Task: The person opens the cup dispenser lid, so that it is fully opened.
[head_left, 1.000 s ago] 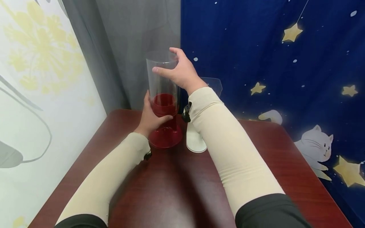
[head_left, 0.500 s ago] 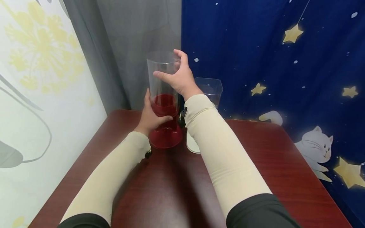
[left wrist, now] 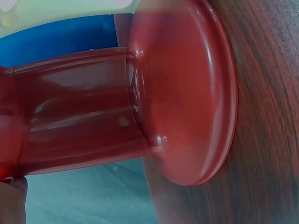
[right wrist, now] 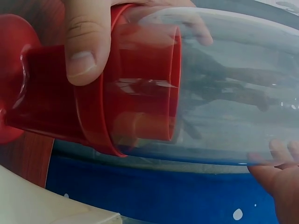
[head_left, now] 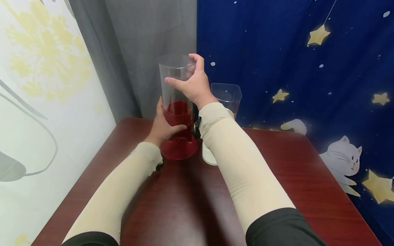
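A clear cylinder (head_left: 172,90) stands upright on a red stand (head_left: 179,150) with a broad round foot, near the table's back edge. My left hand (head_left: 162,128) grips the stand's upper part, its thumb across the front. In the right wrist view, the left thumb (right wrist: 87,51) lies over the red collar (right wrist: 96,114), and a red inner ring shows through the cylinder's lower end. My right hand (head_left: 197,83) holds the cylinder near the top, thumb in front and fingers around the right side. The left wrist view shows the red foot (left wrist: 187,102) resting on the table.
Right of the stand is a clear container (head_left: 227,92) with a white base (head_left: 209,155), partly behind my right sleeve. The dark red wooden table (head_left: 166,205) meets a grey curtain (head_left: 147,34) and a blue star-patterned curtain (head_left: 252,51) behind.
My right hand has shifted slightly down and right, and its fingers have closed around the cylinder's side. The left hand, the cylinder and the stand have barely moved.
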A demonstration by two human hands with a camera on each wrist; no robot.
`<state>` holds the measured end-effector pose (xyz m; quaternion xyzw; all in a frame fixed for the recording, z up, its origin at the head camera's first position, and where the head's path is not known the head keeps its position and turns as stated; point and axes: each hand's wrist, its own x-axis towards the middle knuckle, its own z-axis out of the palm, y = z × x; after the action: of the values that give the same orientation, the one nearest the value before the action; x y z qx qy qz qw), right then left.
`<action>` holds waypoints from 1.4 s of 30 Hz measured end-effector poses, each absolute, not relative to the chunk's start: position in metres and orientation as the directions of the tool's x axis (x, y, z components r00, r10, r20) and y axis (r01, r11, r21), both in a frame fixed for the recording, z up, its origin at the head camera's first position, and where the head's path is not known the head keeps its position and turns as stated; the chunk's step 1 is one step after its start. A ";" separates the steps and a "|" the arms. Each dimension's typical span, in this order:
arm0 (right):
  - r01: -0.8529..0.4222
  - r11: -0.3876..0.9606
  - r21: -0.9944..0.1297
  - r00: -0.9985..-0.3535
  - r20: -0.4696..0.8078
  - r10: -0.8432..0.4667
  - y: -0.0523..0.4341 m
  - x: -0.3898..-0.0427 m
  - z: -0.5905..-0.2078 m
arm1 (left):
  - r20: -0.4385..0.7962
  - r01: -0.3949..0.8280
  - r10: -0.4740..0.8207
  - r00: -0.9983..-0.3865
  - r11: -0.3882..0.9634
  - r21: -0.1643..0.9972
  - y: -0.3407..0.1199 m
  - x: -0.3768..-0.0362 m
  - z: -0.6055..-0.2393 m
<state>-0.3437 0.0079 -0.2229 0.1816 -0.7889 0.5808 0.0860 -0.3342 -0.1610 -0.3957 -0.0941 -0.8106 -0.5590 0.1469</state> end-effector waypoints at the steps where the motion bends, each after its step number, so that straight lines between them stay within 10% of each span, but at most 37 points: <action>1: -0.388 0.262 -0.883 -0.919 0.350 -0.183 0.008 -0.343 -0.223 | 0.345 0.319 -0.010 -0.939 0.355 0.879 -0.161 -0.334 -0.396; 42: -0.431 0.235 -0.871 -0.902 0.417 -0.107 0.007 -0.342 -0.216 | 0.361 0.331 -0.007 -0.933 0.387 0.861 -0.161 -0.337 -0.402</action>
<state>-0.3416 0.0072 -0.2164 0.1739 -0.7738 0.5937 0.1362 -0.3374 -0.1606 -0.4021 -0.0989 -0.8182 -0.5448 0.1547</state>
